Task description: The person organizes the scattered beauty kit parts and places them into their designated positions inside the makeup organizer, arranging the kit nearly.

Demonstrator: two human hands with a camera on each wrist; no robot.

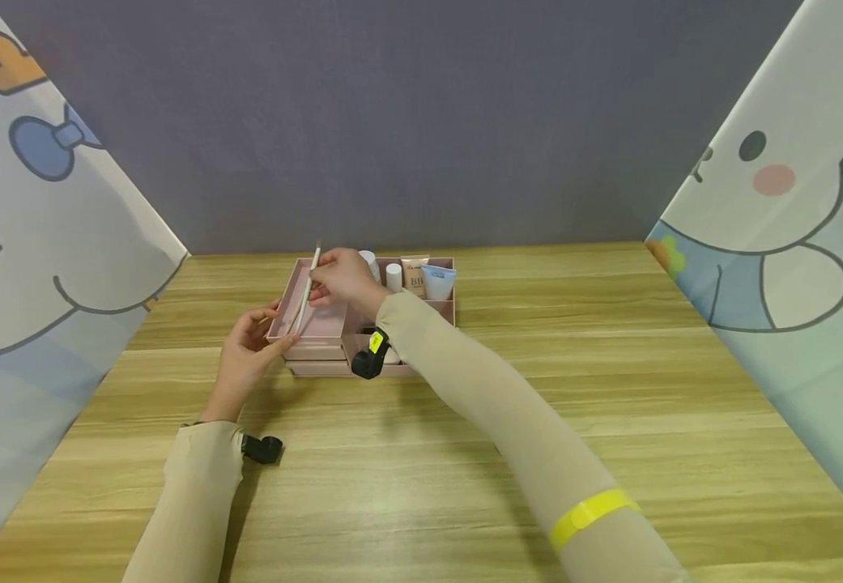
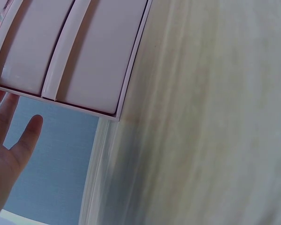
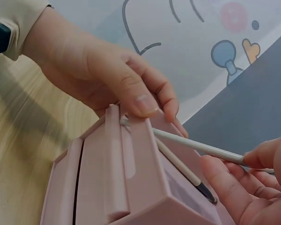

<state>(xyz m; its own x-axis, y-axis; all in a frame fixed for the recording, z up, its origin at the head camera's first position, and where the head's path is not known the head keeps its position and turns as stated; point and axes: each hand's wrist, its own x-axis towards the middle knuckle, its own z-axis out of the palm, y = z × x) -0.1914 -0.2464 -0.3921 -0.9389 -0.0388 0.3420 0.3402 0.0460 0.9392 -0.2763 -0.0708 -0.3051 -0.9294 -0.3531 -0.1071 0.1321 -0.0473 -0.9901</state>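
Organizer (image 1: 319, 369) on table (image 1: 421, 470), 1 brush (image 3: 180, 164) in its left tray (image 1: 328, 321), 2 tubes (image 1: 439, 285) at back right

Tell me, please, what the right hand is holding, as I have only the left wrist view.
Observer: The right hand pinches a slender white stick.
Operator: Thank you; where is the left thumb?
Observer: The left hand has its thumb against an upper edge of the pink organizer.
Operator: Is anything standing in the organizer?
Observer: Yes, a blue-and-white tube stands at its back right in the head view.
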